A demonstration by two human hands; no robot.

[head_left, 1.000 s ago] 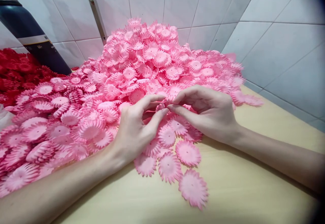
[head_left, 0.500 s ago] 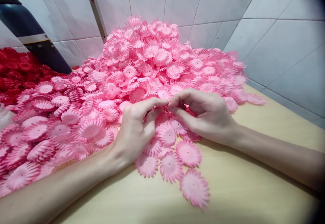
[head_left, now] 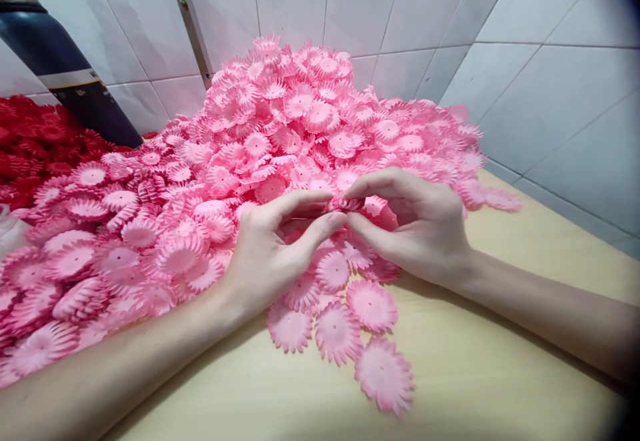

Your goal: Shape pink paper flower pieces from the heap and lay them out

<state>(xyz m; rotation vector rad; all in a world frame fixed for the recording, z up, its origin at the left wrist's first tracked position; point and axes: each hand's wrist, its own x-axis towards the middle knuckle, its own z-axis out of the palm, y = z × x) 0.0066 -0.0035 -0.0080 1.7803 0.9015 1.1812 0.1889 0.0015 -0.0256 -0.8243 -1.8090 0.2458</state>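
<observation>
Two bare hands meet over the near edge of a pink heap (head_left: 300,104), pinching one small pink piece (head_left: 346,203) between them. The left hand (head_left: 270,247) grips it between thumb and forefinger from the left; the right hand (head_left: 425,221) nips it from the right in the same way, the other fingers curled behind. The piece sits between the fingertips, raised in front of the heap; its edge looks ridged, but the fingers hide too much to tell whether it is one layer or several. Judging by the loose discs (head_left: 384,374) lying below on the table (head_left: 525,281), it should be very light, thin and limp, more like cloth or paper than anything stiff, and not slippery. The fringed rim, cut into narrow petals, would probably bend, crease or fray if tugged, so the plain round middle, marked by a small dark dot on several discs, seems the safer place to hold, with a light fingertip pinch. Thin layers may cling together, so a rub of the thumb could be needed to part them. At the far left, a dark bottle (head_left: 75,74) stands beside a red heap (head_left: 30,141).
</observation>
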